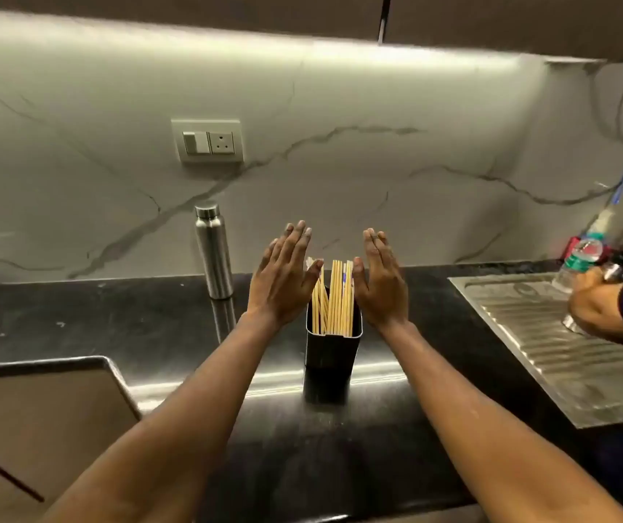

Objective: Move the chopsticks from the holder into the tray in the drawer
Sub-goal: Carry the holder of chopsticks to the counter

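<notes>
A black rectangular holder (330,352) stands upright on the dark countertop (151,326). Several pale wooden chopsticks (334,296) stick up out of it, leaning slightly. My left hand (283,275) is raised flat just left of the chopstick tops, fingers extended, thumb near the sticks. On the other side of the chopsticks my right hand (379,281) mirrors it, flat and empty. Neither hand grips anything. No drawer or tray is in view.
A steel bottle (213,251) stands behind and left of the holder. A steel drainboard (574,375) lies at right, where another person's hand (589,307) holds a plastic bottle (581,254). A wall socket (208,141) is on the marble backsplash.
</notes>
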